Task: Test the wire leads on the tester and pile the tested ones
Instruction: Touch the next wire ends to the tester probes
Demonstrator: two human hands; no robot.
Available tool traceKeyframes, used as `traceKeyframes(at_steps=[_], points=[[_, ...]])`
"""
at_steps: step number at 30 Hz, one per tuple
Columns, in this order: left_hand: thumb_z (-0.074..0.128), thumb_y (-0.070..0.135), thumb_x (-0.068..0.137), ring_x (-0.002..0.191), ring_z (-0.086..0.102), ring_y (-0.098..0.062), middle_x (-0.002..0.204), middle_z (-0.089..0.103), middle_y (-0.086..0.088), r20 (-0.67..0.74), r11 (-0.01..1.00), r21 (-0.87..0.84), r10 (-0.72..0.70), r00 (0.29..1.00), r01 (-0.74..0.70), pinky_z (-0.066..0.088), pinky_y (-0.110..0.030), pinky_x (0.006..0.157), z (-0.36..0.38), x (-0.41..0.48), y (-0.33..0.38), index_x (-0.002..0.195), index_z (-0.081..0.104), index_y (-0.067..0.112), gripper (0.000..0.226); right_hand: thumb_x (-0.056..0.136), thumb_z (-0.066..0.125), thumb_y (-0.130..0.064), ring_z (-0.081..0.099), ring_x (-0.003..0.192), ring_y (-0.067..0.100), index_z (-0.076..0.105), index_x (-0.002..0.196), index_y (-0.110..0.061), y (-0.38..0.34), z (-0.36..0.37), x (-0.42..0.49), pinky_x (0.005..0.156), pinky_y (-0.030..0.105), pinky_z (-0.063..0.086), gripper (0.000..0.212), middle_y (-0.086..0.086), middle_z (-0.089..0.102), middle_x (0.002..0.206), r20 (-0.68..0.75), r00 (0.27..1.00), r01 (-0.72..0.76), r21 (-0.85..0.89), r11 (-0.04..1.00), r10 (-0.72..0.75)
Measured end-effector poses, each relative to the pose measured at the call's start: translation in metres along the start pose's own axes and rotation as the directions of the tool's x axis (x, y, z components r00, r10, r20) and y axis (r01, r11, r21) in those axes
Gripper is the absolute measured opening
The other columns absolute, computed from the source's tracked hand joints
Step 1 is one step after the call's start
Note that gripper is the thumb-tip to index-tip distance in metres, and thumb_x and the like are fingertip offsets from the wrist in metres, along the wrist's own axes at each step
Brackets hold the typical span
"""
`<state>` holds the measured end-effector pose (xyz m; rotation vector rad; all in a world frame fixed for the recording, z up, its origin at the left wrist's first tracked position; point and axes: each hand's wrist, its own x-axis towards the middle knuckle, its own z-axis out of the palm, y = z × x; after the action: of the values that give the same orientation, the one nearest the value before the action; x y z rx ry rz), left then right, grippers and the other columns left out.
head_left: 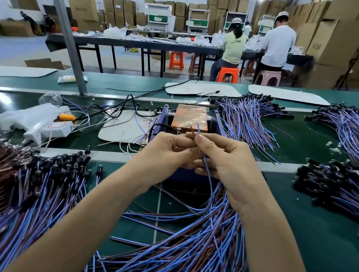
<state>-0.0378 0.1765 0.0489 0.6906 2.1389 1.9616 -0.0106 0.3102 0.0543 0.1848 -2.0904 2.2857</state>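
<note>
Hands meet just in front of the tester, a blue box topped with a copper plate. With curled fingers the left hand pinches the brown strand of 1 wire lead, while the right hand pinches its blue strand. Both tips stick up above the fingers, near the plate's front edge. The lead trails down into a loose heap of leads on the green bench. A left pile and a right pile flank the arms.
</note>
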Motion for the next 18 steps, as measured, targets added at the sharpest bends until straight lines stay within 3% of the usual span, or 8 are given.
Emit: traceKeyframes(at_steps=[1, 3, 5, 8, 11, 14, 18], points=[[0.058, 0.011, 0.090, 0.088, 0.062, -0.017, 0.106, 0.069, -0.015, -0.001, 1.000, 0.013, -0.009, 1.000, 0.009, 0.053, -0.038, 0.088, 0.000, 0.000, 0.000, 0.098, 0.072, 0.005, 0.018, 0.091, 0.060, -0.017, 0.066, 0.059, 0.008, 0.074, 0.084, -0.022, 0.000, -0.001, 0.000, 0.060, 0.019, 0.053, 0.016, -0.005, 0.073, 0.070, -0.014, 1.000, 0.017, -0.015, 1.000, -0.017], [0.059, 0.012, 0.090, 0.095, 0.063, -0.008, 0.112, 0.069, 0.000, 0.003, 0.999, 0.053, -0.011, 1.000, 0.011, 0.055, -0.030, 0.083, 0.000, 0.000, 0.000, 0.095, 0.074, 0.012, 0.016, 0.090, 0.062, -0.013, 0.066, 0.066, 0.001, 0.074, 0.079, -0.024, 0.000, -0.003, 0.001, 0.064, 0.016, 0.053, 0.020, -0.008, 0.073, 0.071, -0.046, 0.996, 0.072, -0.044, 0.996, -0.074], [0.059, 0.011, 0.091, 0.096, 0.063, -0.004, 0.106, 0.071, 0.007, -0.019, 0.997, 0.077, -0.014, 1.000, 0.015, 0.055, -0.025, 0.078, -0.002, 0.001, -0.001, 0.091, 0.074, 0.019, 0.016, 0.090, 0.061, -0.008, 0.064, 0.063, -0.004, 0.072, 0.076, -0.022, -0.002, -0.005, 0.002, 0.061, 0.009, 0.048, 0.023, -0.012, 0.072, 0.067, -0.082, 0.988, 0.121, -0.082, 0.989, -0.128], [0.056, 0.008, 0.093, 0.079, 0.065, -0.005, 0.091, 0.075, 0.005, -0.122, 0.997, 0.080, 0.003, 0.993, 0.007, 0.056, -0.021, 0.071, -0.005, 0.003, -0.002, 0.090, 0.072, 0.020, 0.020, 0.090, 0.061, -0.005, 0.059, 0.053, 0.000, 0.072, 0.077, -0.018, -0.003, -0.013, 0.002, 0.056, 0.012, 0.049, 0.022, -0.009, 0.068, 0.058, -0.142, 0.981, 0.117, -0.099, 0.988, -0.130], [0.053, 0.000, 0.094, 0.059, 0.058, -0.006, 0.075, 0.071, 0.001, -0.177, 0.999, 0.011, 0.048, 0.983, -0.046, 0.052, -0.017, 0.062, -0.005, 0.003, -0.001, 0.096, 0.069, 0.013, 0.020, 0.090, 0.059, -0.002, 0.049, 0.041, 0.006, 0.072, 0.083, -0.014, -0.004, -0.019, 0.002, 0.043, 0.015, 0.044, 0.020, -0.004, 0.062, 0.053, -0.168, 0.983, 0.078, 0.001, 0.997, -0.076], [0.050, -0.003, 0.094, 0.060, 0.058, -0.008, 0.072, 0.069, -0.001, -0.166, 0.993, -0.076, 0.079, 0.983, -0.093, 0.053, -0.017, 0.065, -0.002, 0.003, -0.001, 0.099, 0.068, 0.010, 0.022, 0.092, 0.056, -0.001, 0.031, 0.036, 0.006, 0.072, 0.084, -0.018, -0.005, -0.021, 0.002, 0.037, 0.013, 0.028, 0.024, -0.002, 0.059, 0.051, -0.191, 0.978, 0.089, 0.043, 0.995, -0.080], [0.041, 0.002, 0.098, 0.067, 0.063, -0.012, 0.076, 0.069, -0.005, -0.161, 0.971, -0.220, 0.059, 0.985, -0.094, 0.055, -0.021, 0.070, -0.001, 0.004, 0.001, 0.101, 0.066, 0.006, 0.026, 0.092, 0.059, -0.010, 0.028, 0.038, 0.005, 0.075, 0.092, -0.014, -0.006, -0.026, 0.002, 0.036, 0.013, 0.024, 0.016, -0.003, 0.054, 0.051, -0.199, 0.977, 0.073, 0.004, 0.997, -0.071]])
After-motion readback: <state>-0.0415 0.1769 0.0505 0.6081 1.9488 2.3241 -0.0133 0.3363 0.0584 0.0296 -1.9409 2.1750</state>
